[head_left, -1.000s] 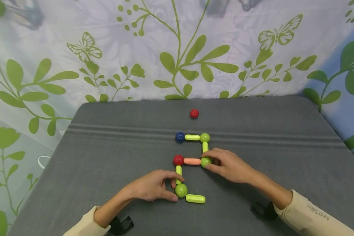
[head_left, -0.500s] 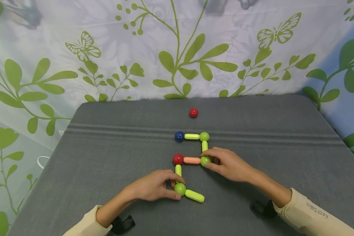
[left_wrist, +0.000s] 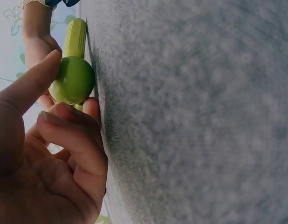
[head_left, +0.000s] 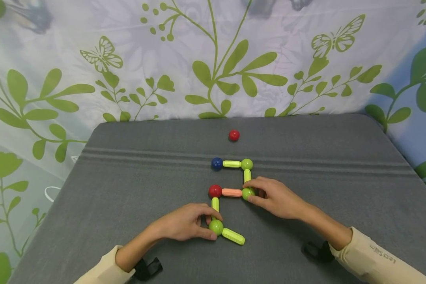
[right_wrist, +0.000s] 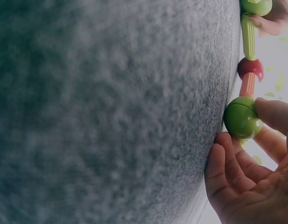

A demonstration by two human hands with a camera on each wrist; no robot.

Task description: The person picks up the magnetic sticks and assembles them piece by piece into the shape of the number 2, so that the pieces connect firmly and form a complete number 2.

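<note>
A chain of balls and rods lies on the grey table in the head view. My left hand [head_left: 184, 223] pinches the nearest green ball [head_left: 215, 227] between thumb and fingers. From that ball a yellow-green rod [head_left: 233, 236] slants to the lower right, touching it; another rod [head_left: 215, 205] runs up to a red ball [head_left: 215, 191]. An orange rod [head_left: 232, 193] links the red ball to a second green ball [right_wrist: 242, 119], which my right hand [head_left: 278, 199] pinches. Beyond it a rod [head_left: 247, 176] leads to a third green ball [head_left: 247, 164].
A yellow-green rod [head_left: 232, 164] joins the far green ball to a blue ball [head_left: 217, 163]. Behind them a loose red ball [head_left: 234, 135] lies apart on the grey table [head_left: 145, 169]. A patterned cloth [head_left: 177, 55] hangs behind the table.
The near rod's gap to the green ball in my left hand has closed, and the rod now slants more downward. That ball has shifted slightly left. My right hand stays in place.
</note>
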